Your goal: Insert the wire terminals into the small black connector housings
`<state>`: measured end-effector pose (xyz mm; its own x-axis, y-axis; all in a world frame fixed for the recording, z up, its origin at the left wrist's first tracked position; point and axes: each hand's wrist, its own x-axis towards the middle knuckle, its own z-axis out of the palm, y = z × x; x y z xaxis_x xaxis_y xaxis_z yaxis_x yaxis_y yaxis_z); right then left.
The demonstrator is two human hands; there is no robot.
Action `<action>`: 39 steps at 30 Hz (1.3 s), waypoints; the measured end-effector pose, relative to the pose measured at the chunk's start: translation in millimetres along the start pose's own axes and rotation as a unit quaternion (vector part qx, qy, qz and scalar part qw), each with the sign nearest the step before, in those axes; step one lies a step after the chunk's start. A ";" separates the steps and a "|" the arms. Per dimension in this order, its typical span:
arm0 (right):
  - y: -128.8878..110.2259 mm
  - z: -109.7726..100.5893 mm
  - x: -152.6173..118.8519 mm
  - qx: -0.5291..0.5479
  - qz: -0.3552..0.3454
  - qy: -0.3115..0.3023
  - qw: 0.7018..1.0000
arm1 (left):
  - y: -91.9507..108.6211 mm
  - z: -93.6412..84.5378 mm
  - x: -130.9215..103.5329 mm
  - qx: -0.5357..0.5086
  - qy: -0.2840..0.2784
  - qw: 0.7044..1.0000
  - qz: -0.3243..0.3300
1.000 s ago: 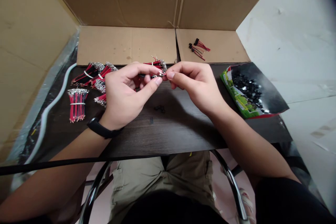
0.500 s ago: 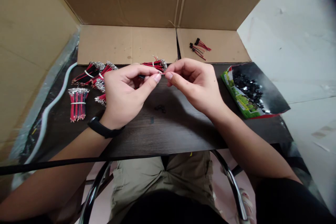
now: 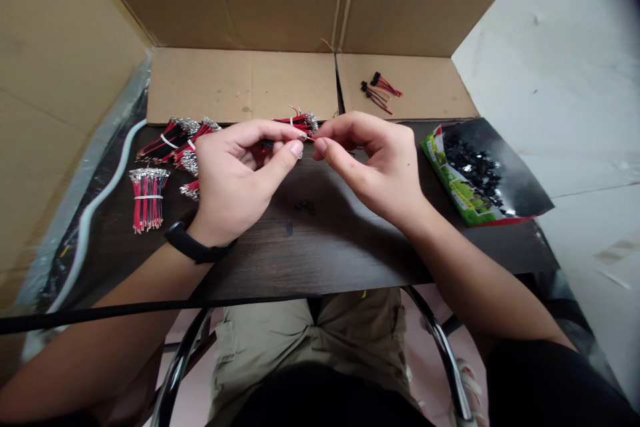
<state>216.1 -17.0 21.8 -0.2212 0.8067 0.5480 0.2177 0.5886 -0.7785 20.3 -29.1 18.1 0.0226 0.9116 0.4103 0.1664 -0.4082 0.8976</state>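
Observation:
In front of me, above the dark table, both hands are raised with their fingertips almost meeting. My left hand [image 3: 243,177], wearing a black wristband, is closed in a pinch on wires with small silver terminals [image 3: 302,137]. Something dark shows inside its curled fingers, mostly hidden. Thumb and forefinger of my right hand [image 3: 373,160] pinch a thin red wire [image 3: 311,139] that spans the narrow gap between the hands. Just behind the fingertips lies a tied bundle of red and black wires [image 3: 300,122]. Several small black pieces [image 3: 305,207] rest on the table below.
More tied wire bundles [image 3: 149,200] lie at the left. An opened bag [image 3: 457,197] of small black parts sits at the right. Wires with black connectors [image 3: 381,83] lie on the cardboard [image 3: 425,103] at the back. A pale hose [image 3: 93,207] runs along the left edge.
My right hand has shifted very slightly right, and more of the red wire shows between the fingertips. My left hand has moved a little left, still pinching.

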 end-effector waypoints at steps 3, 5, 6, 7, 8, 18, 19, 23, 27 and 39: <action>1.0 -0.5 1.5 0.027 0.020 -0.014 0.999 | -0.3 0.0 -0.5 -0.002 -0.004 1.000 -0.001; 1.8 -0.7 2.1 0.037 0.035 -0.022 0.998 | -0.9 -0.2 -0.6 -0.008 -0.006 1.000 0.001; 2.0 -0.7 2.3 0.040 0.040 -0.024 0.998 | -1.2 -0.2 -0.6 -0.010 -0.006 1.000 0.002; 2.2 -0.7 2.4 0.042 0.042 -0.024 0.998 | -1.5 -0.3 -0.5 -0.011 -0.005 1.000 0.003; 2.2 -0.5 2.5 0.044 0.043 -0.022 0.998 | -1.7 -0.3 -0.4 -0.010 -0.004 1.000 0.003; 3.2 -0.1 2.2 0.044 0.019 -0.013 0.999 | -0.1 -0.3 1.1 -0.012 -0.001 1.000 0.018; 3.2 -0.2 2.1 0.039 0.019 -0.012 0.999 | 0.0 -0.3 1.0 -0.013 0.000 1.000 0.019; 2.4 -0.6 2.3 0.042 0.023 -0.014 0.999 | 1.3 0.1 0.9 -0.009 0.003 1.000 0.016; 1.2 -0.1 2.7 0.057 0.040 -0.015 0.997 | 3.4 0.6 1.2 -0.004 0.008 1.000 0.011; 0.3 -0.2 1.8 0.079 0.050 -0.012 0.996 | 4.4 0.2 0.0 -0.011 0.005 1.000 0.016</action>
<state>215.9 -15.3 22.6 -0.2286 0.8579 0.4601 0.0868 0.4887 -0.8681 21.2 -30.8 22.0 0.0183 0.8977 0.4402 0.1448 -0.4380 0.8872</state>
